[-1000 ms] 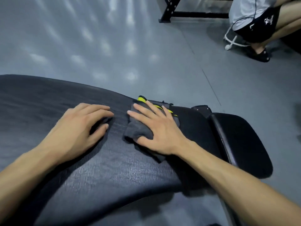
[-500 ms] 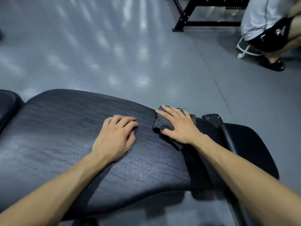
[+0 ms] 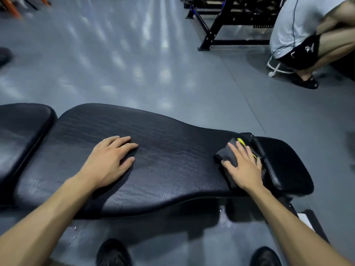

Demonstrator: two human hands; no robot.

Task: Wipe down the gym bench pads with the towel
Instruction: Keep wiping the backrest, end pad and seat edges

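A long black bench pad (image 3: 169,160) stretches across the view, with a second pad (image 3: 21,131) at its left end and a third pad (image 3: 284,162) at its right end. My right hand (image 3: 243,166) presses flat on a dark grey towel (image 3: 225,153) with yellow trim, at the right end of the long pad beside the gap. My left hand (image 3: 110,160) rests palm down on the long pad's middle, fingers spread, holding nothing.
My two black shoes (image 3: 113,253) stand on the grey floor below the bench. A person (image 3: 307,35) squats on a white stool at the far right. A black rack frame (image 3: 217,25) stands behind. A white label plate (image 3: 305,219) shows on the bench base.
The view has pulled back and shifted left, showing the whole bench. My right hand slid the towel to the long pad's right end; my hands are now far apart.
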